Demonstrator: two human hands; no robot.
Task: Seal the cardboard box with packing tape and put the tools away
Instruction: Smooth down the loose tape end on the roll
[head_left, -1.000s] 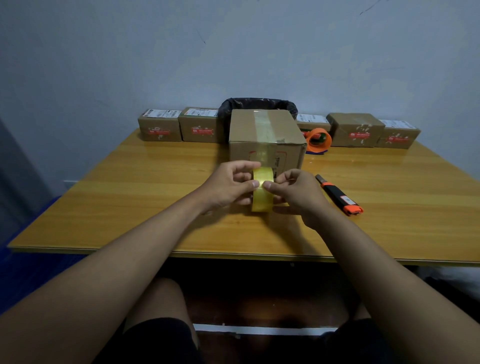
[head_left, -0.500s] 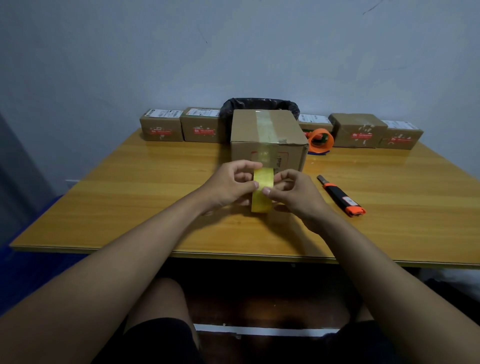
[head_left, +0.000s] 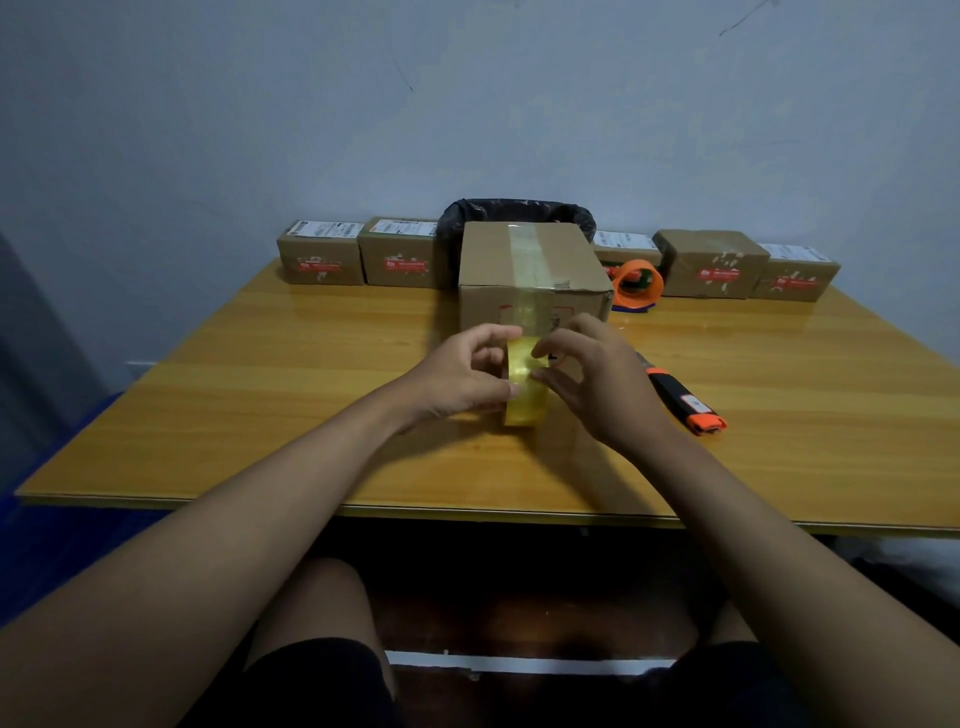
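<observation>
Tape in a yellowish roll (head_left: 525, 384) is stood on edge on the wooden table (head_left: 270, 395) and is held between both hands. It is gripped from its left side by the left hand (head_left: 460, 374), with the thumb pressed low on the near face and the fingers curled over the top. The right hand (head_left: 597, 379) is placed against the roll's right side, its fingers bent and its fingertips (head_left: 540, 349) laid on the upper rim of the roll; whether a loose tape end is pinched there cannot be told. The cardboard box (head_left: 535, 275) is set just beyond the hands, close behind the roll, with a strip of clear tape (head_left: 527, 249) run along the middle of its top and down its near face. An orange and black utility knife (head_left: 680, 397) is laid flat on the table just to the right of the right hand, apart from it. Beyond the right hand, beside the box, an orange tape dispenser (head_left: 638, 283) is seen. Behind the box, a black bag-lined bin (head_left: 519, 213) is partly hidden. Small labelled cartons (head_left: 358, 252) are lined along the far edge of the table, on both sides of the box.
</observation>
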